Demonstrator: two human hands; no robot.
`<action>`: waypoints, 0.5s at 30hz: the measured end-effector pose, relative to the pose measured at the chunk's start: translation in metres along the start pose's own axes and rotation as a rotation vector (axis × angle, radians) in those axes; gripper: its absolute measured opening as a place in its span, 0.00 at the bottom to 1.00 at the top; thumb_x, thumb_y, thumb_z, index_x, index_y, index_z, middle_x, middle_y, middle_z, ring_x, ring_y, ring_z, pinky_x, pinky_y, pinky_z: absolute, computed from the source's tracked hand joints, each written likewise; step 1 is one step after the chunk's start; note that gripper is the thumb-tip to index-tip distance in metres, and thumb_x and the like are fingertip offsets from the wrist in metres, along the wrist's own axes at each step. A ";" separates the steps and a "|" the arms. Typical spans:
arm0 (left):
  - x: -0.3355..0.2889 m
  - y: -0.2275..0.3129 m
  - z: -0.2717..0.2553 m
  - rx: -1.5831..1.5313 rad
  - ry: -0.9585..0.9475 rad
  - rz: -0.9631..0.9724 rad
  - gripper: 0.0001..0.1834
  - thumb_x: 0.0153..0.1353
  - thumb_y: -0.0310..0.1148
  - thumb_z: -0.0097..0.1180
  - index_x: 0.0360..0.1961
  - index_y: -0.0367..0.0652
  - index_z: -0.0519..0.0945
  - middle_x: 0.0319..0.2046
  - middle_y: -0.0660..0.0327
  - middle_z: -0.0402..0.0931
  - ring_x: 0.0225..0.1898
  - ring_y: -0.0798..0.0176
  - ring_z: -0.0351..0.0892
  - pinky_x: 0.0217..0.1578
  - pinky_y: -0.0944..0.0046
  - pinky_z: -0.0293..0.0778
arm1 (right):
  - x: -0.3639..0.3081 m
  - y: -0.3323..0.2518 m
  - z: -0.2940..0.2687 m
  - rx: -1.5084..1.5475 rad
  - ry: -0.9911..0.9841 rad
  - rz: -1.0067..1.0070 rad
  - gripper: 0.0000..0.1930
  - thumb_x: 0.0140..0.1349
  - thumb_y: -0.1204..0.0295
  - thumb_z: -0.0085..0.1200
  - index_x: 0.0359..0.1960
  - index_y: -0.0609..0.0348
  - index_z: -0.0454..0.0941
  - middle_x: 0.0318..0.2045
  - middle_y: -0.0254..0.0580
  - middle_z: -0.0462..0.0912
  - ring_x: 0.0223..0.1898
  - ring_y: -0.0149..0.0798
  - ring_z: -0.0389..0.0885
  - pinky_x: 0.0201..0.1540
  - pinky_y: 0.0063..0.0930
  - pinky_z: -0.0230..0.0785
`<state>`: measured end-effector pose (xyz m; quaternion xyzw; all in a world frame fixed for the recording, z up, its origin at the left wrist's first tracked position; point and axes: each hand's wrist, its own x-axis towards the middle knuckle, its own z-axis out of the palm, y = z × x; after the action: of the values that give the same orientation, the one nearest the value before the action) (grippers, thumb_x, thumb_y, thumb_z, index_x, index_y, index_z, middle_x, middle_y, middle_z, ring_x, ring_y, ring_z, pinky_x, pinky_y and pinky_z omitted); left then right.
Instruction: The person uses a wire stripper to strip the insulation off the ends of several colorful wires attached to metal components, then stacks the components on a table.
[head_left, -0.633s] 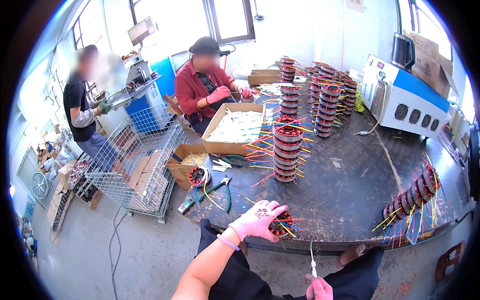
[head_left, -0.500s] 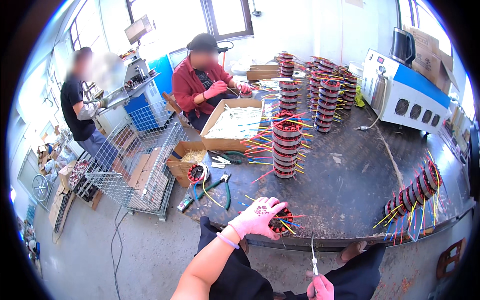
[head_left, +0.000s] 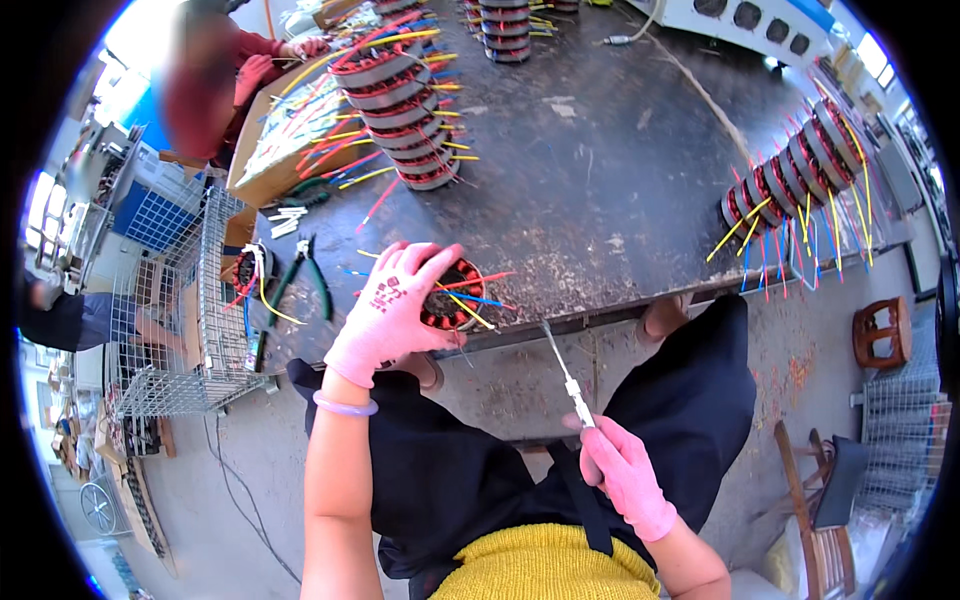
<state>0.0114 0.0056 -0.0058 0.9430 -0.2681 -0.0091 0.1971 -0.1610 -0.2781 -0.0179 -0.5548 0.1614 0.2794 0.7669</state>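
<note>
In the head view, the left hand (head_left: 388, 318), in a pink glove, is spread over a stator (head_left: 466, 310) at the near edge of the table (head_left: 610, 190), fingers over its far side and thumb low on its near side. Red, blue and yellow wires stick out of the stator to the right. The right hand (head_left: 627, 476), also gloved in pink, is closed around the white handle of a thin tool (head_left: 578, 400), held over the lap; its slim shaft points up toward the table edge, with the tip apart from the stator and to its right. Beyond the left hand rises a tall stack (head_left: 412, 135) of stators with wires fanning out both sides. At the far right a second stack (head_left: 797, 168) lies slanted near the table edge. Left of the left hand are green pliers (head_left: 321, 290), with a loose stator (head_left: 245, 268) just beside them and white pieces (head_left: 287, 220) behind. An open box (head_left: 285, 180) stands farther back, near a co-worker in red (head_left: 205, 95), whose hands are at the table.
</note>
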 end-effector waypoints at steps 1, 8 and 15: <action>0.000 0.001 0.004 0.012 -0.008 0.014 0.52 0.30 0.42 0.76 0.63 0.43 0.70 0.56 0.52 0.70 0.62 0.42 0.64 0.66 0.48 0.59 | -0.002 0.004 -0.001 0.023 0.002 0.009 0.18 0.74 0.66 0.46 0.57 0.66 0.72 0.22 0.26 0.67 0.22 0.21 0.63 0.26 0.16 0.55; 0.004 -0.006 0.005 0.015 -0.013 0.068 0.54 0.30 0.43 0.76 0.64 0.44 0.69 0.56 0.53 0.71 0.62 0.42 0.66 0.69 0.47 0.56 | 0.003 0.012 0.001 0.043 -0.032 0.029 0.19 0.74 0.66 0.44 0.58 0.67 0.72 0.20 0.26 0.67 0.21 0.21 0.63 0.25 0.16 0.55; 0.001 -0.007 0.004 0.043 0.005 0.083 0.53 0.29 0.43 0.77 0.63 0.43 0.70 0.56 0.53 0.72 0.60 0.45 0.68 0.67 0.48 0.58 | 0.008 0.016 0.001 -0.035 -0.029 0.025 0.18 0.74 0.65 0.43 0.57 0.65 0.73 0.21 0.26 0.67 0.22 0.21 0.65 0.26 0.17 0.58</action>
<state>0.0148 0.0089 -0.0120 0.9350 -0.3068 0.0072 0.1776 -0.1643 -0.2714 -0.0341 -0.5622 0.1522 0.2996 0.7557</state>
